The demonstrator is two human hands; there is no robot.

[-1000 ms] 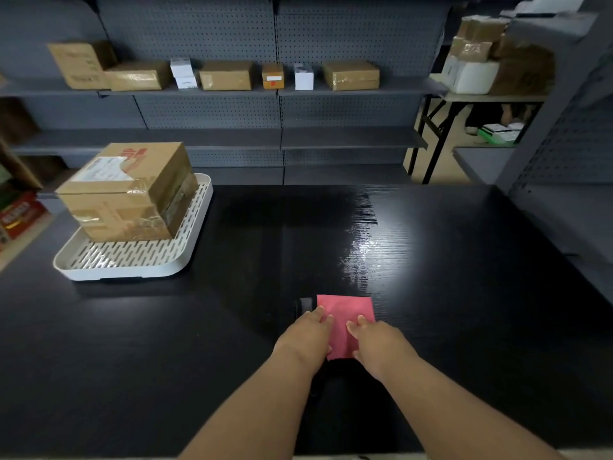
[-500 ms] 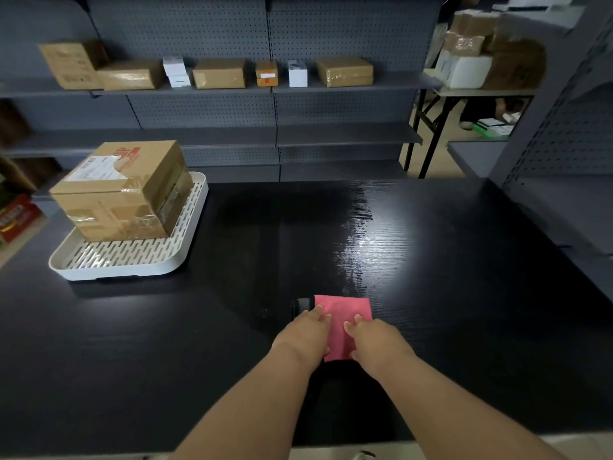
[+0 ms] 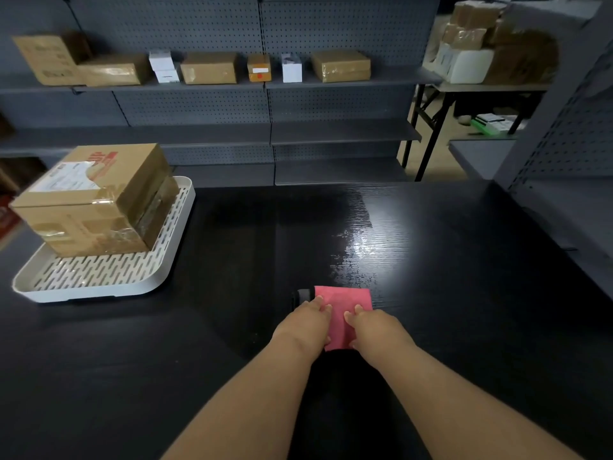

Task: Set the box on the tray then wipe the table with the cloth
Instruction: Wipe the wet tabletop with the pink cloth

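Your left hand [image 3: 303, 322] and right hand [image 3: 374, 327] pressed flat fingers onto the pink cloth [image 3: 345, 302], well right of the tray [image 3: 99, 293] holding the box [image 3: 96, 197], its long axis pointing away from you.

Table [image 3: 464, 293] black wood-grain, glossy w/ bright sheen far-centre; tray [image 3: 99, 293] at left white slotted plastic, matt; box [image 3: 99, 224] brown cardboard w/ shiny clear tape [image 3: 111, 196] & paper label [image 3: 68, 177]; cloth [image 3: 345, 302] pink matt fabric; far shelves [image 3: 199, 104] grey perforated metal, matt.

Black table [image 3: 471, 327]: white tray [image 3: 96, 295] at left side, pink cloth [image 3: 348, 300] near front centre.
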